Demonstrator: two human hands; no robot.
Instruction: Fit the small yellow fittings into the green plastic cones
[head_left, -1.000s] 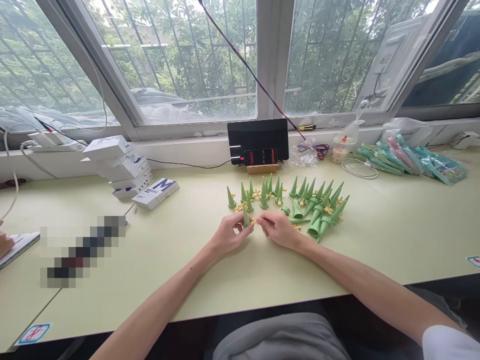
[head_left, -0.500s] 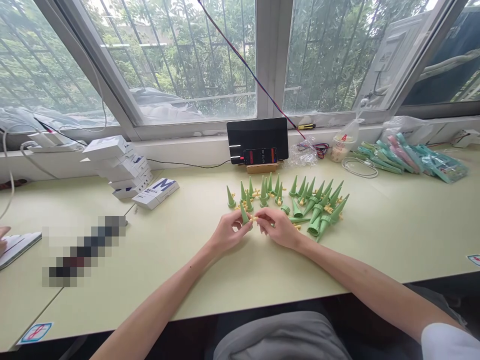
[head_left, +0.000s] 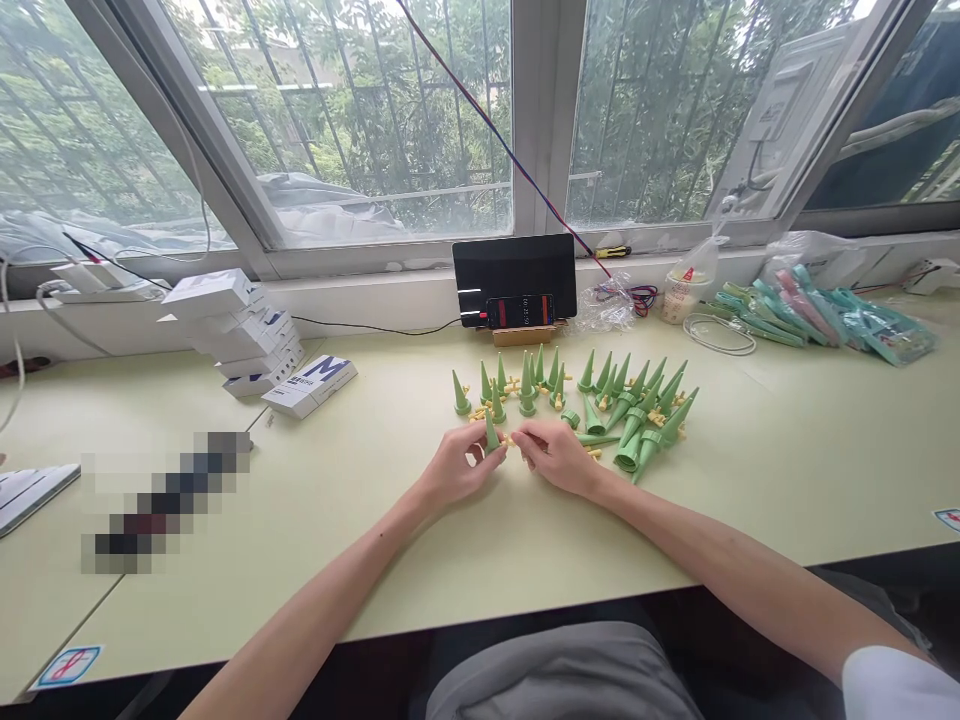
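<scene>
My left hand [head_left: 463, 462] is closed around the base of a green plastic watering spike [head_left: 491, 432], its pointed end up. A small yellow valve [head_left: 508, 440] sticks out from the spike's right side. The fingertips of my right hand [head_left: 553, 455] pinch the outer end of that valve, which they partly cover. Just beyond my hands, several similar green spikes [head_left: 527, 388] stand upright with yellow valves among them. To the right, more spikes [head_left: 649, 435] lie tilted in a heap beside my right hand.
A phone [head_left: 525, 312] showing a running timer leans against a black tablet [head_left: 514, 270] at the back. White boxes [head_left: 236, 335] are stacked at the left, with one box [head_left: 311, 386] lying apart. Bagged teal and pink items [head_left: 832, 310] and a bagged cup [head_left: 684, 290] stand back right.
The spike in my left hand has tipped slightly more upright. My right fingertips have shifted a little on the valve. Another person's hand at the left edge has almost left the view.
</scene>
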